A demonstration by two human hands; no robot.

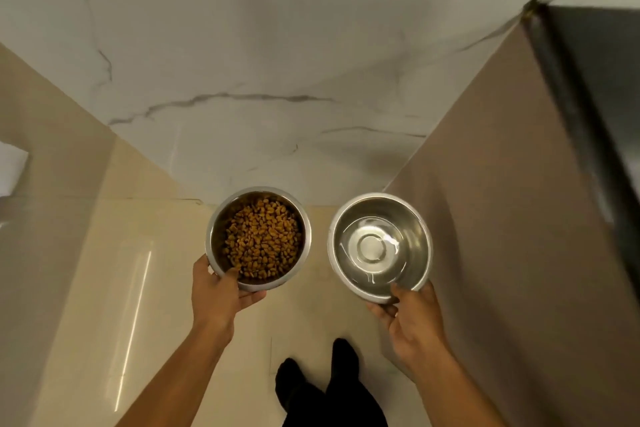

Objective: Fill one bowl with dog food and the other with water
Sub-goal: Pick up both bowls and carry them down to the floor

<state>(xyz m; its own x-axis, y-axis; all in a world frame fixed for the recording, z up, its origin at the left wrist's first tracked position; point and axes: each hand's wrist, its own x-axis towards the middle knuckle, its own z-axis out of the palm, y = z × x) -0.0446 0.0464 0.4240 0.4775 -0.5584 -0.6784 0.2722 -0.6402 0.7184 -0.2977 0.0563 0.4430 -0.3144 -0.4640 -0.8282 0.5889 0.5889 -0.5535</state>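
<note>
Head camera looks straight down on two steel bowls held side by side above a glossy beige tiled floor (114,288). On the left, the kibble bowl (214,236) has brown dog food (261,241) heaped across its bottom; its mouth faces up toward the lens, tipped slightly toward the person. The left hand (221,298) grips its near rim, thumb hooked over the edge and touching the kibble, fingers curled under the base. To the right, close by but apart, the water bowl (415,229) sits level with its mouth upward, a shallow pool of clear water (372,248) showing ripples over the round base ring. The right hand (412,319) pinches its near rim, thumb inside the lip, fingers beneath. Both bowls are round, so neither has a long axis to speak of. A white marble wall (277,62) with grey veins rises ahead, and a tan panel (502,218) stands at right. Dark socked feet (318,374) show below, between the forearms.
</note>
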